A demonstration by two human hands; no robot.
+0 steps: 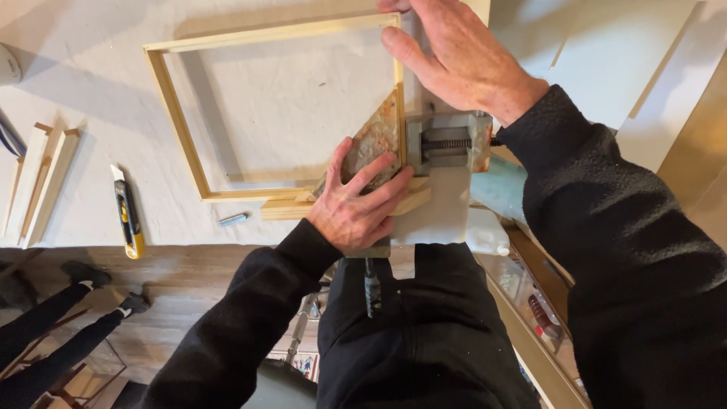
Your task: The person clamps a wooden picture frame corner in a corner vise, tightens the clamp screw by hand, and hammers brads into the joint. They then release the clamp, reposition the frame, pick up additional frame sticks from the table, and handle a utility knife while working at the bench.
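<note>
Head view, worktable [91, 83]: wooden frame [176, 113] lying flat, its near right corner seated in a corner clamp [447, 144] (paint-crusted). Left hand [357, 203], fingers spread, presses on the clamp's triangular plate. Right hand [454, 57] grips the frame's right rail. Utility knife [127, 214] and spare mouldings [42, 182] well apart at left.

Pretty soft warm light on my feed, the wooden frame [227, 113] throws shadows down-right, edges bend some, focus decent.

White worktable [91, 83] above brown wooden floor [182, 280].
</note>
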